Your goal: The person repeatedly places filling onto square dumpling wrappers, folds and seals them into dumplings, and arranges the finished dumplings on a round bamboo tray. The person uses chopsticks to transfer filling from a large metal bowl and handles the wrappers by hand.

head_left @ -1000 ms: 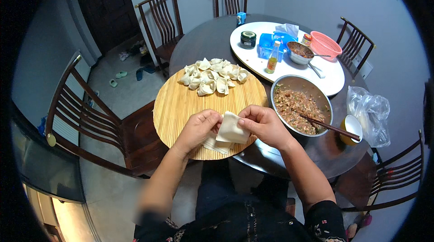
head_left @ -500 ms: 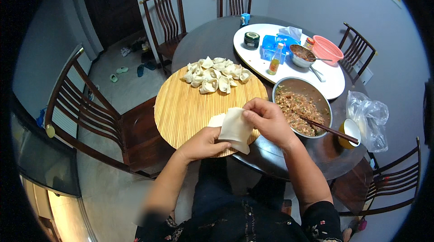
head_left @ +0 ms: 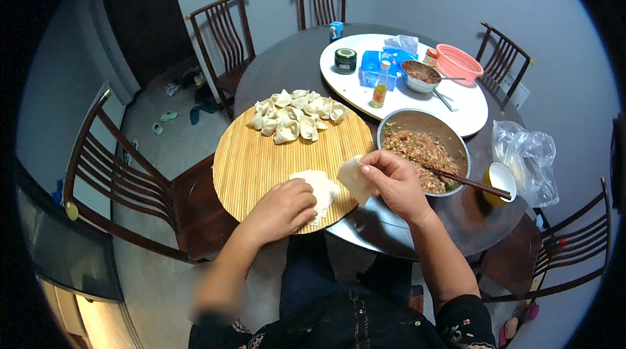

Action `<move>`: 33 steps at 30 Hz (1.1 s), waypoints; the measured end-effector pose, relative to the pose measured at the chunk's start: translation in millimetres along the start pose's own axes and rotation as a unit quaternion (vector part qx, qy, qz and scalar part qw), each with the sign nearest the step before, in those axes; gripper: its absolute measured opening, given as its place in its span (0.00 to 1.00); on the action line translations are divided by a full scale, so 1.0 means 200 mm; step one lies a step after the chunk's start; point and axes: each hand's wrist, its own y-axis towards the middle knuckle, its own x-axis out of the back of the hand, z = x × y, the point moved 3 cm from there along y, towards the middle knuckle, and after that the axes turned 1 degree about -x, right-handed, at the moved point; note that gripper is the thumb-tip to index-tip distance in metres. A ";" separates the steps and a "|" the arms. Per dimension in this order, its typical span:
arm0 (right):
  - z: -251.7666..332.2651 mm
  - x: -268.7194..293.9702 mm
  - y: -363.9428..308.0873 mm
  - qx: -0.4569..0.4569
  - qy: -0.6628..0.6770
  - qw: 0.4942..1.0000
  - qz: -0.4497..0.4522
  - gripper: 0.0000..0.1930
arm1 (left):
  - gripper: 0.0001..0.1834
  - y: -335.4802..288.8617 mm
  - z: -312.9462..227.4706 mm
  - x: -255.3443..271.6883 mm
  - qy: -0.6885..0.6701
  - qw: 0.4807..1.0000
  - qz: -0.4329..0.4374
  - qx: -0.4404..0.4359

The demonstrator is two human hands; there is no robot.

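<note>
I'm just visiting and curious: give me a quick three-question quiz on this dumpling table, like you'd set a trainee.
1. True or false: the right hand holds a thin white dough wrapper.
2. What does the left hand rest on?
3. The dark chopsticks lie on: A) the round bamboo board, B) the metal bowl of minced filling, C) the white oval tray.

Key: 1 true; 2 the stack of white wrappers; 3 B.
</note>
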 end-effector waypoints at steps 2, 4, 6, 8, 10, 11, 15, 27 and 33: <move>0.00 0.01 -0.01 -0.011 0.034 0.999 0.030 0.07 | 0.12 -0.05 -0.04 0.00 -0.109 0.986 -0.103 0.069; 0.03 0.01 -0.01 -0.039 0.108 0.992 0.056 0.07 | 0.21 -0.06 -0.08 -0.06 -0.324 0.895 -0.208 0.225; 0.06 -0.02 -0.01 -0.037 0.204 0.976 0.067 0.08 | 0.31 -0.01 -0.16 -0.19 -0.644 0.701 -0.225 0.205; 0.07 -0.04 -0.01 -0.040 0.165 0.983 0.072 0.08 | 0.41 0.09 -0.26 -0.29 -0.838 0.486 -0.211 0.130; 0.01 -0.05 0.02 -0.043 0.025 0.998 0.049 0.08 | 0.46 0.17 -0.34 -0.32 -0.904 0.369 -0.214 0.036; 0.00 -0.06 0.03 0.072 -0.106 0.992 -0.002 0.08 | 0.45 0.21 -0.36 -0.31 -0.907 0.347 -0.233 0.047; 0.04 -0.04 0.00 0.073 -0.320 0.943 -0.057 0.09 | 0.32 0.25 -0.34 -0.32 -0.889 0.377 -0.239 0.100; -0.10 -0.35 0.32 0.176 -0.476 0.860 -0.042 0.23 | 0.25 0.12 -0.14 -0.20 -0.859 0.318 -0.353 0.190; -0.05 -0.28 0.19 0.319 -0.437 0.838 -0.068 0.25 | 0.24 0.07 0.12 -0.14 -0.756 0.363 -0.484 0.251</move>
